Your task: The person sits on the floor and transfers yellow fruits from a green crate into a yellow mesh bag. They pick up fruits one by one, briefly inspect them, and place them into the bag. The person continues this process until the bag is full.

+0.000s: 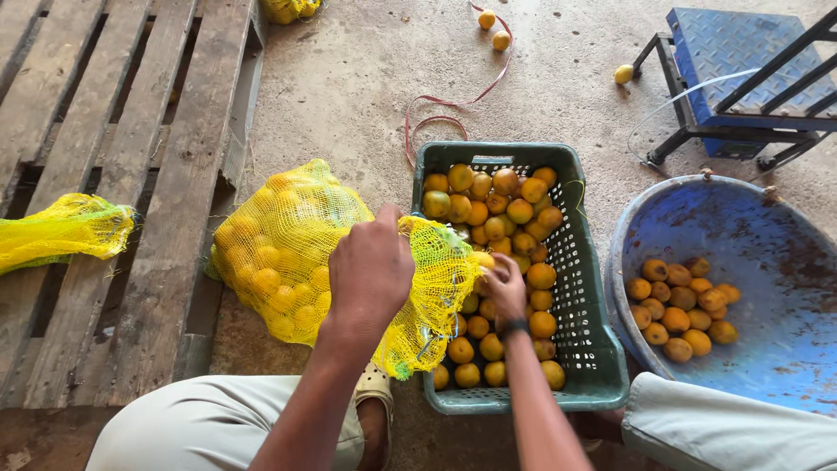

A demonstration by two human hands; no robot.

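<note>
Our left hand [370, 270] is hiding the mouth of the yellow plastic mesh sack of oranges [288, 249], fingers clenching the netting. Our right hand [504, 288] is pinching the sack's loose end over the green slotted plastic crate of oranges [580, 262]. The sack is lying on the concrete floor [349, 78], stretching left to right, mouth toward the crate.
</note>
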